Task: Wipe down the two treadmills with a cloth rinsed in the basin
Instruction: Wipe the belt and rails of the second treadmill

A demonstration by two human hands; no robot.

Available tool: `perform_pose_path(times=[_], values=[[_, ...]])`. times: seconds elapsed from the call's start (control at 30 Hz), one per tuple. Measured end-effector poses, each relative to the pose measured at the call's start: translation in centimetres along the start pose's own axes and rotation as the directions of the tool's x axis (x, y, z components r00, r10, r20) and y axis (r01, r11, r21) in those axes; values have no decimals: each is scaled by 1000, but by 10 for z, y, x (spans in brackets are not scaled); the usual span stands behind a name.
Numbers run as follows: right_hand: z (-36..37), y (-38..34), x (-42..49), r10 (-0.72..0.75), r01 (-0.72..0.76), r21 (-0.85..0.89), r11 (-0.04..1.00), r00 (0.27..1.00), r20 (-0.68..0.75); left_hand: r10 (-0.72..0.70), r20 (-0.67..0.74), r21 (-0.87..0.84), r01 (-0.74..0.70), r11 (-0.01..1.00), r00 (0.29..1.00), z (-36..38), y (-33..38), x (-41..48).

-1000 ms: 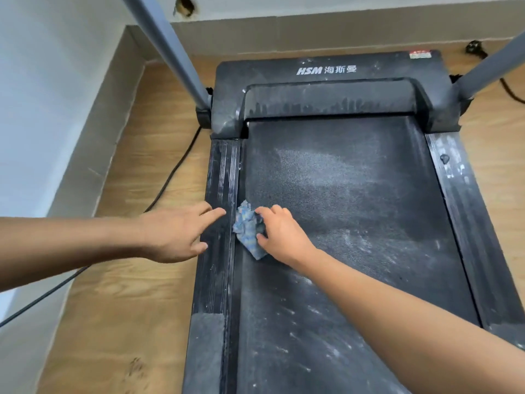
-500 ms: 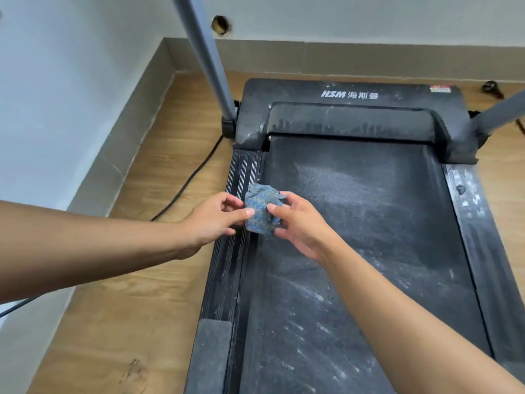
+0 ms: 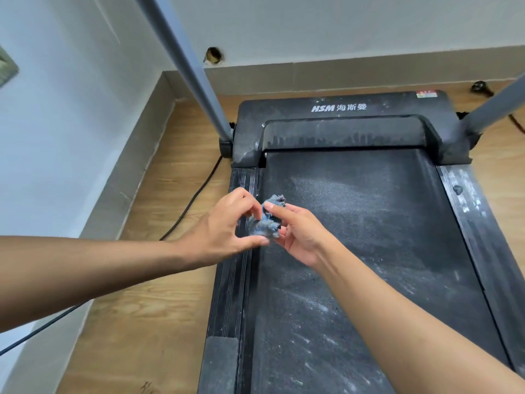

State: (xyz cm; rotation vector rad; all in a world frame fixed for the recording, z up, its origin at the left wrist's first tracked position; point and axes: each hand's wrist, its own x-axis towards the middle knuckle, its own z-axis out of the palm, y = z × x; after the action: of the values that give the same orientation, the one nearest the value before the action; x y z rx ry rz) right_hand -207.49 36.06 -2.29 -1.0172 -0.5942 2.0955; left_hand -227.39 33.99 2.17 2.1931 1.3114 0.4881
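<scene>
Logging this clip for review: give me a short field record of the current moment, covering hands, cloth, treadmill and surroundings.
left hand: pinches the cloth's left side
right hand: holds the cloth's right side, fingers curled round it
cloth: crumpled, blue-grey, between both hands over the belt's left edge
treadmill: black, belt dusty with whitish streaks
cable: black, on the wooden floor left of the treadmill

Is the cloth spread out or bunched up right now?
Bunched up: the cloth is a crumpled wad held between the left hand and right hand.
</scene>
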Motion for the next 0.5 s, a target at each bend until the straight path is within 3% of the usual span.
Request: perform_pose_path(times=[0.13, 0.27, 0.37, 0.43, 0.5], values=[[4, -3, 4, 27, -28, 74, 997, 999, 23, -34, -43, -65, 31, 997, 998, -11, 1, 8], [2, 2, 6, 41, -36, 122, 992, 998, -38, -311, -129, -201, 282, 938, 942, -17, 4, 15], [-3, 10, 7, 66, -58, 188, 980, 997, -35, -604, -111, -539, 463, 704, 789, -16, 4, 22], [-9, 17, 7, 92, -92, 159, 983, 996, 7, -700, -88, -702, 455, 548, 709, -18, 5, 25], [-15, 24, 7, 168, -172, 59, 983, 983, 73, -735, -67, -791, 414, 452, 675, -22, 8, 25]])
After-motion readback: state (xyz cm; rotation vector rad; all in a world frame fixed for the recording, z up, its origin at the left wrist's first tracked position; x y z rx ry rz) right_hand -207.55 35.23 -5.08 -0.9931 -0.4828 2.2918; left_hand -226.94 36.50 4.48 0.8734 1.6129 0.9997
